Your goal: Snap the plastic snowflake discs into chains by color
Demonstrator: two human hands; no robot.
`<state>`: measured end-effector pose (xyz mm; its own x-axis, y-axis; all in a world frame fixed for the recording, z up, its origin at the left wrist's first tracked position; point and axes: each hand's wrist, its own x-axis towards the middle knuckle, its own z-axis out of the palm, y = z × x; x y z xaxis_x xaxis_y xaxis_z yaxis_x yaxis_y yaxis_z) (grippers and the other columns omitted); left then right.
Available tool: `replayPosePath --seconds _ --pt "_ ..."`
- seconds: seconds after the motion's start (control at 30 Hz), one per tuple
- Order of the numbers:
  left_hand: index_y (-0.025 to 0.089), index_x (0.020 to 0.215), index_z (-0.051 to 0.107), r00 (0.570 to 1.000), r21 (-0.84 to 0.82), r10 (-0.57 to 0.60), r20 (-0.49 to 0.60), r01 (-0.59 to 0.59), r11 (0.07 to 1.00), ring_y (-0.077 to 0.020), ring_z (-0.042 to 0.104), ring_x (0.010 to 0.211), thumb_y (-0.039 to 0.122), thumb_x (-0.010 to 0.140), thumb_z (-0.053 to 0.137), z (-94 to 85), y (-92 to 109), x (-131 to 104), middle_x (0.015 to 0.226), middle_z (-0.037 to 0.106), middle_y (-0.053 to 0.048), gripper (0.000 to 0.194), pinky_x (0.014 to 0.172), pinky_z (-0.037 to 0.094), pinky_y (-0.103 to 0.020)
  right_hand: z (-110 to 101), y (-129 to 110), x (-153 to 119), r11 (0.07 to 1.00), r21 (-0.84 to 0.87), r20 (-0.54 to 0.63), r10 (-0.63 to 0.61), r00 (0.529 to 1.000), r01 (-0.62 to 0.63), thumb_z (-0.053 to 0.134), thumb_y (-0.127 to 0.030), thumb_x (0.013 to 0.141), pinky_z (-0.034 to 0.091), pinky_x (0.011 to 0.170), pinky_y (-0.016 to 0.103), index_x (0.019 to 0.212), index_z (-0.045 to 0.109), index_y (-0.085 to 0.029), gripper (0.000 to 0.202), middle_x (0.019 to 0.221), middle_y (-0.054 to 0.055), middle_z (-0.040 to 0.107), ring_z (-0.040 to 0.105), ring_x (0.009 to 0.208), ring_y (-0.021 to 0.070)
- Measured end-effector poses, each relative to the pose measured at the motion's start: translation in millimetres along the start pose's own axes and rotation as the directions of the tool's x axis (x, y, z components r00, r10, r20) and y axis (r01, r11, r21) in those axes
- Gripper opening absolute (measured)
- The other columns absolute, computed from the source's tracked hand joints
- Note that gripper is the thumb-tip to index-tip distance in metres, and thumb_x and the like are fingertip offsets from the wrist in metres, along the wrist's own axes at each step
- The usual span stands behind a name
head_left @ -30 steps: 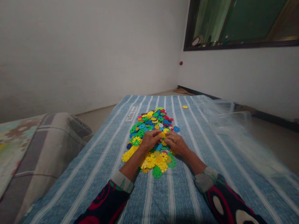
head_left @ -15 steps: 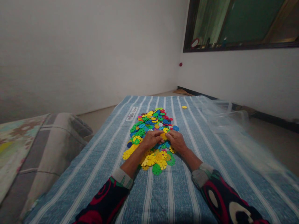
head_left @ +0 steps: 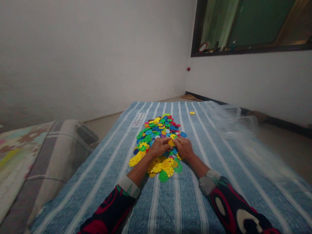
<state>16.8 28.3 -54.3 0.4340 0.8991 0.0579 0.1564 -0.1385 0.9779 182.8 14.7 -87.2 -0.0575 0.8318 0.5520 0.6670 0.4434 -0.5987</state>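
Both the left hand (head_left: 160, 147) and right hand (head_left: 184, 148) are pinching a yellow notched disc (head_left: 171, 142) above the multicoloured pile (head_left: 148, 132).

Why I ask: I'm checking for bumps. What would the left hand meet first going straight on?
Probably the right hand, just past the yellow disc at the fingertips of the left hand; depth is unclear.

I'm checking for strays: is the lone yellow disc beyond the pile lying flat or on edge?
Flat: the yellow disc shows a wide, low oval on the striped cloth.
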Motion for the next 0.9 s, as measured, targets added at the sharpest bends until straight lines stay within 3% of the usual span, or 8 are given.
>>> replayPosePath --seconds 0.37,0.5,0.63,0.8,0.9 --pt "0.016 0.081 0.072 0.996 0.018 -0.037 -0.087 0.039 0.999 -0.0158 0.067 0.064 0.024 0.066 0.064 10.7 6 -1 0.066 0.069 0.000 0.018 0.058 0.053 -0.024 1 -8 -1 0.961 -0.276 0.027 -0.023 0.999 0.030 0.049 -0.025 0.094 0.037 0.072 0.030 0.071 0.067 -0.019 0.030 0.073 0.006 0.069 0.060 0.074 0.0179" --pt "0.015 0.085 0.072 0.991 -0.007 -0.067 -0.116 0.067 0.998 -0.0144 0.065 0.059 0.027 0.066 0.065 8.6 4 1 0.065 0.069 0.000 0.023 0.056 0.053 -0.025 -4 -15 -1 0.961 -0.263 0.035 -0.078 0.996 0.084 0.051 -0.025 0.093 0.038 0.078 0.031 0.098 0.068 -0.017 0.019 0.092 0.008 0.072 0.061 0.087 0.0203" --pt "0.015 0.095 0.071 0.981 -0.029 -0.098 -0.168 0.094 0.995 -0.0132 0.063 0.055 0.026 0.064 0.066 3.6 6 0 0.062 0.068 0.001 0.033 0.054 0.052 -0.025 -14 -29 0 0.937 -0.270 0.184 -0.174 0.967 0.220 0.054 -0.022 0.090 0.038 0.080 0.032 0.118 0.060 -0.016 0.029 0.105 0.010 0.069 0.060 0.094 0.0220" --pt "0.012 0.111 0.064 0.957 -0.101 -0.177 -0.231 0.157 0.982 -0.0142 0.062 0.054 0.025 0.061 0.068 1.7 17 -2 0.063 0.066 0.002 0.052 0.050 0.050 -0.024 -18 -41 6 0.895 -0.361 0.300 -0.155 0.941 0.263 0.053 -0.021 0.090 0.034 0.075 0.031 0.111 0.060 -0.014 0.023 0.097 0.010 0.067 0.057 0.090 0.0228" --pt "0.013 0.107 0.065 0.944 -0.102 -0.189 -0.272 0.168 0.981 -0.0116 0.059 0.053 0.021 0.058 0.071 3.2 24 0 0.060 0.062 0.005 0.051 0.051 0.048 -0.022 -16 -41 10 0.871 -0.407 0.313 -0.151 0.938 0.276 0.051 -0.021 0.091 0.032 0.075 0.032 0.104 0.060 -0.015 0.017 0.094 0.009 0.066 0.056 0.089 0.0228"
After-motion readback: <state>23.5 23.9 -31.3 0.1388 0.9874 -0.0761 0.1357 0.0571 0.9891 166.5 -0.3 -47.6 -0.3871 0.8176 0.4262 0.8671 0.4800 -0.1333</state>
